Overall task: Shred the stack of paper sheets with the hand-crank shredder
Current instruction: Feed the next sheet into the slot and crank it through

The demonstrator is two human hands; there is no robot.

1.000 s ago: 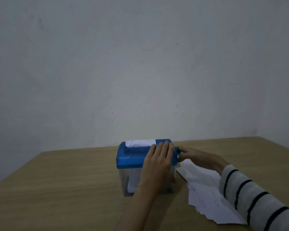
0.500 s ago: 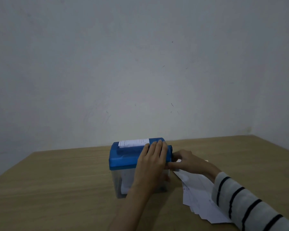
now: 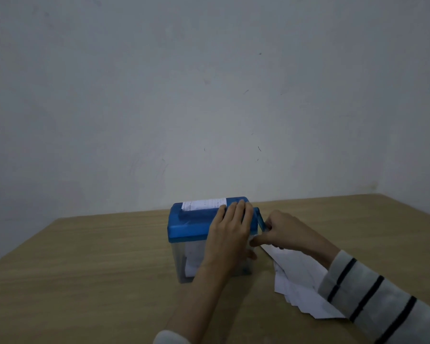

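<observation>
Paper [image 3: 305, 281] lies nearest, a loose fanned stack on the worktop [image 3: 97, 281], right of the shredder and partly under the striped right sleeve [image 3: 372, 296]. The sheets look thin, light and floppy; they should slide easily over one another, so a single sheet is best lifted by a free edge or corner and fed flat.

Just beyond, the left hand [image 3: 230, 234] lies over the right end of the shredder [image 3: 196, 227], fingers laid across the blue lid and reaching its top, holding the box down rather than closing round anything. The clear bin below shows white scraps inside. It looks like light plastic that would skid or tip without that hold.

To its right, the right hand [image 3: 281, 230] has its fingers curled round the blue crank [image 3: 261, 219] at the shredder's right side; the knob itself is hidden in the grip.

Farther back, a printed sheet [image 3: 205, 203] stands only a little out of the slot, so this one seems nearly through. Behind is a bare wall [image 3: 209, 95].
</observation>
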